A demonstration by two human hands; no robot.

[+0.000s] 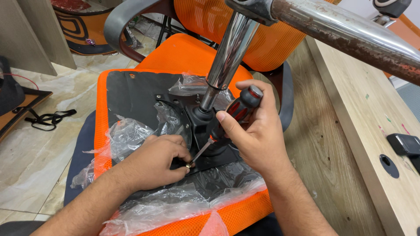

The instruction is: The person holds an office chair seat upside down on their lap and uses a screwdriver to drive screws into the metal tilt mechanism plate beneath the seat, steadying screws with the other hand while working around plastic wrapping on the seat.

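Two bare hands worked on the underside of an upturned orange mesh chair seat (105, 100), which serves here as the landmark. At the seat's near edge, crinkled clear plastic wrap (175, 205) lay bunched over the orange fabric. Just beyond it, on the flat black underside panel (131, 94), the left hand (155, 159) pinched a small brass-coloured screw (188, 165) between closed fingertips. The right hand (258, 135), over the seat's middle, kept a closed grip around a screwdriver (232, 116) with a ribbed red-and-black handle, its thin steel shaft slanting down to that screw. Beside the tool, a smooth chromed gas cylinder (227, 57) rose from the black mechanism plate at the seat's centre. Farther up, a rusted, flaking metal base leg (350, 35) crossed overhead. Right of the seat ran a pale wood-grain bench (367, 109).
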